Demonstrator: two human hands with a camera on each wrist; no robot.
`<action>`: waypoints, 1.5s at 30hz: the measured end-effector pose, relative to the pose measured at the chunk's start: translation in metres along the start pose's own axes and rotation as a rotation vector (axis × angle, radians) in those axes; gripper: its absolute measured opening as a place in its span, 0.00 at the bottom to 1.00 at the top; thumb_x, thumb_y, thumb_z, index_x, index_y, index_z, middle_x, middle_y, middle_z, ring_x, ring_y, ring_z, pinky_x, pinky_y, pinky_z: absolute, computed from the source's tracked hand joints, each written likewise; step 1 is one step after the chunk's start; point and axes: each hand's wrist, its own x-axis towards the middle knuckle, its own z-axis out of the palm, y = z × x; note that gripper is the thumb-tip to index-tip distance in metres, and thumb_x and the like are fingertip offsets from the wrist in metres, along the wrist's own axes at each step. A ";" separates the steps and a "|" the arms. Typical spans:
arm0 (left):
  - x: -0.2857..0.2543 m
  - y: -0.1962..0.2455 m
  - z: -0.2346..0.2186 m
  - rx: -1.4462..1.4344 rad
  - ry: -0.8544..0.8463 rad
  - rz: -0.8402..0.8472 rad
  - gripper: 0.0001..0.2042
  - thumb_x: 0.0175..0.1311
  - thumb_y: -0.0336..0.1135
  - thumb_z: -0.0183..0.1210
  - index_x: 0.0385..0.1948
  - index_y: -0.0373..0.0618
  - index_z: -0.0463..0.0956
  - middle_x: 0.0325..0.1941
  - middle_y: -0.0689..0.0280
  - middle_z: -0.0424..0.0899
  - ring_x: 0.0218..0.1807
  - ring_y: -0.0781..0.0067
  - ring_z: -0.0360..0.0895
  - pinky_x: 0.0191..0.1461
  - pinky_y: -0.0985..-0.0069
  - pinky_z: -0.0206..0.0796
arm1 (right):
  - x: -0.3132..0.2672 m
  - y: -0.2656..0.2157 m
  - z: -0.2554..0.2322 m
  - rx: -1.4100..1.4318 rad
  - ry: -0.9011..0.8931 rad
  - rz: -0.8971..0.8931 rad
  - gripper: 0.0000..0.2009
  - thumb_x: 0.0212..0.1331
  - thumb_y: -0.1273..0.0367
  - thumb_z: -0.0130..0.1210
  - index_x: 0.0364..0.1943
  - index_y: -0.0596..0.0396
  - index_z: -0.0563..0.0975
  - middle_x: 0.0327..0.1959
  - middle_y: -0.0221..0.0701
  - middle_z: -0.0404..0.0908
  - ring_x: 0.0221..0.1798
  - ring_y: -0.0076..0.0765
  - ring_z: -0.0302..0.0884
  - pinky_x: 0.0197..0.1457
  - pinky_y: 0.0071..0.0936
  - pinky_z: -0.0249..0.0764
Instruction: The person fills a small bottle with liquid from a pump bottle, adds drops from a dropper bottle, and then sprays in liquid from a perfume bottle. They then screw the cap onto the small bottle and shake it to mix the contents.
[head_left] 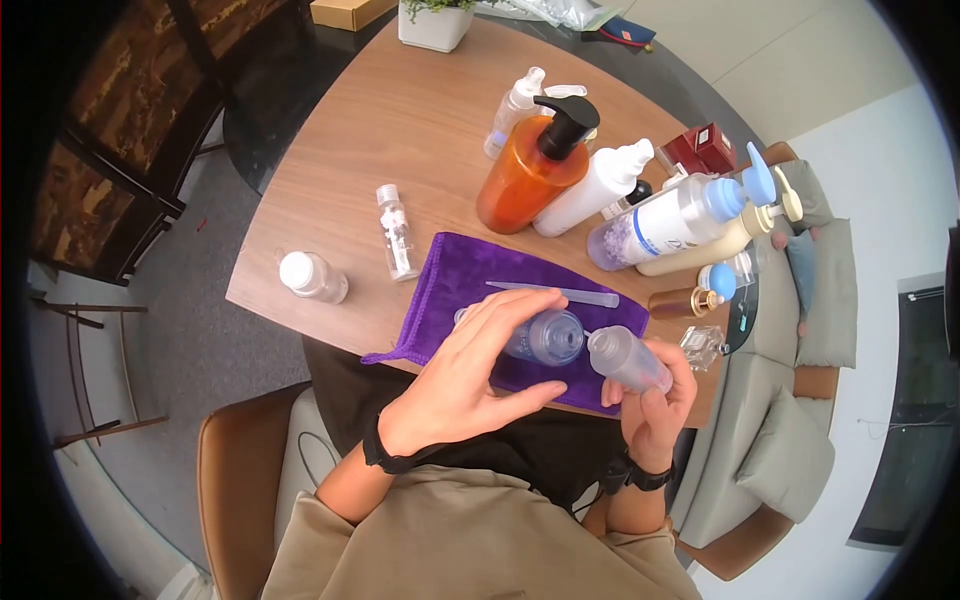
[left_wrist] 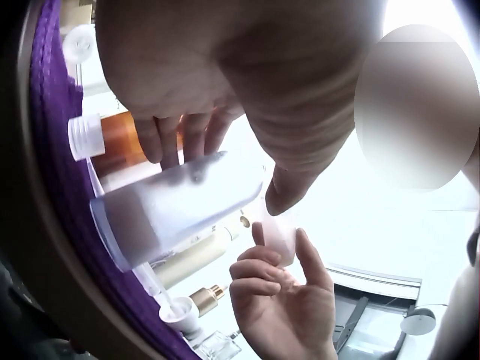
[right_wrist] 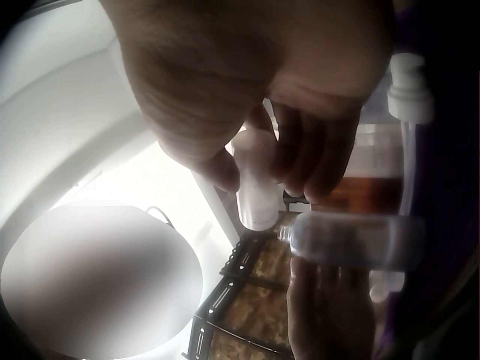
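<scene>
My left hand [head_left: 475, 365] reaches around a clear bluish bottle [head_left: 548, 340] standing uncapped on a purple towel [head_left: 462, 262]. Its fingers lie extended along the bottle's far side, while the thumb stands well off. In the left wrist view the bottle [left_wrist: 172, 206] overlaps those fingers. My right hand [head_left: 662, 395] pinches a small translucent cylindrical bottle [head_left: 630, 362] between thumb and fingers, tilted beside the bluish bottle's neck. The right wrist view has this small bottle [right_wrist: 257, 184] close to the open neck. A long tapered translucent tube [head_left: 555, 294] lies on the towel behind both hands.
An orange pump bottle [head_left: 530, 175], a white bottle [head_left: 590, 190] and a blue-topped pump bottle [head_left: 650, 225] stand behind the towel. Left of it are a slim clear bottle [head_left: 397, 235] and a white-capped bottle [head_left: 312, 277]. A glass perfume bottle [head_left: 700, 347] sits at right.
</scene>
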 end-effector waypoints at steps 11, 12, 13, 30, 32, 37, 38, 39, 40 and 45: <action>-0.004 -0.026 0.011 -0.023 0.008 0.033 0.36 0.60 0.29 0.77 0.72 0.38 0.73 0.65 0.53 0.86 0.66 0.51 0.84 0.71 0.60 0.74 | 0.004 -0.004 -0.002 0.021 -0.021 -0.012 0.23 0.68 0.67 0.65 0.59 0.72 0.78 0.43 0.39 0.80 0.37 0.31 0.83 0.40 0.28 0.80; -0.004 -0.026 0.011 -0.023 0.008 0.032 0.36 0.60 0.29 0.77 0.72 0.38 0.73 0.65 0.53 0.86 0.66 0.51 0.84 0.71 0.60 0.74 | 0.005 -0.004 -0.001 0.022 -0.021 -0.011 0.23 0.68 0.67 0.65 0.59 0.72 0.78 0.43 0.39 0.80 0.37 0.31 0.83 0.40 0.28 0.80; -0.004 -0.026 0.011 -0.019 0.009 0.035 0.36 0.60 0.29 0.77 0.72 0.37 0.73 0.65 0.53 0.86 0.66 0.51 0.84 0.71 0.60 0.74 | 0.006 -0.004 -0.001 0.016 -0.019 -0.019 0.23 0.67 0.67 0.64 0.60 0.72 0.78 0.43 0.39 0.80 0.37 0.31 0.83 0.40 0.28 0.80; -0.003 -0.025 0.010 0.016 0.009 0.051 0.37 0.60 0.30 0.77 0.73 0.35 0.72 0.65 0.52 0.86 0.67 0.51 0.83 0.73 0.59 0.73 | 0.012 -0.023 -0.004 -0.184 0.026 -0.046 0.26 0.63 0.61 0.69 0.57 0.70 0.81 0.42 0.37 0.82 0.36 0.26 0.79 0.38 0.23 0.74; -0.003 -0.025 0.009 0.024 0.002 0.048 0.37 0.60 0.30 0.77 0.73 0.35 0.72 0.65 0.53 0.86 0.68 0.51 0.83 0.73 0.60 0.73 | 0.012 -0.027 -0.005 -0.245 0.034 -0.050 0.26 0.62 0.60 0.69 0.55 0.70 0.82 0.41 0.37 0.83 0.37 0.27 0.76 0.39 0.24 0.70; -0.005 -0.027 0.010 0.023 0.007 0.053 0.37 0.61 0.30 0.77 0.73 0.35 0.72 0.65 0.53 0.86 0.68 0.51 0.83 0.72 0.60 0.73 | 0.017 -0.032 -0.005 -0.352 0.036 -0.093 0.26 0.60 0.59 0.70 0.53 0.69 0.83 0.41 0.37 0.84 0.39 0.27 0.74 0.43 0.26 0.68; -0.004 -0.027 0.010 0.018 0.008 0.053 0.37 0.61 0.30 0.77 0.73 0.36 0.72 0.65 0.53 0.86 0.68 0.51 0.83 0.72 0.60 0.73 | 0.018 -0.032 -0.005 -0.371 0.042 -0.107 0.26 0.60 0.58 0.70 0.52 0.69 0.83 0.41 0.37 0.85 0.40 0.27 0.74 0.44 0.27 0.68; -0.004 -0.027 0.011 0.019 0.009 0.053 0.37 0.61 0.30 0.77 0.73 0.36 0.72 0.65 0.53 0.86 0.68 0.51 0.83 0.72 0.60 0.73 | 0.019 -0.034 -0.005 -0.371 0.040 -0.106 0.26 0.60 0.58 0.70 0.52 0.69 0.83 0.41 0.37 0.85 0.40 0.27 0.74 0.44 0.27 0.68; -0.004 -0.026 0.011 0.017 0.011 0.053 0.36 0.61 0.30 0.77 0.73 0.36 0.72 0.65 0.53 0.86 0.68 0.51 0.83 0.72 0.60 0.73 | 0.020 -0.035 -0.004 -0.378 0.038 -0.108 0.26 0.60 0.58 0.70 0.52 0.69 0.83 0.40 0.36 0.85 0.39 0.27 0.74 0.43 0.27 0.67; -0.005 -0.026 0.010 0.019 0.015 0.052 0.36 0.61 0.30 0.76 0.73 0.36 0.72 0.65 0.53 0.86 0.67 0.51 0.83 0.72 0.60 0.73 | 0.022 -0.037 -0.003 -0.395 0.040 -0.115 0.26 0.59 0.57 0.70 0.51 0.69 0.84 0.39 0.35 0.84 0.39 0.26 0.73 0.42 0.26 0.66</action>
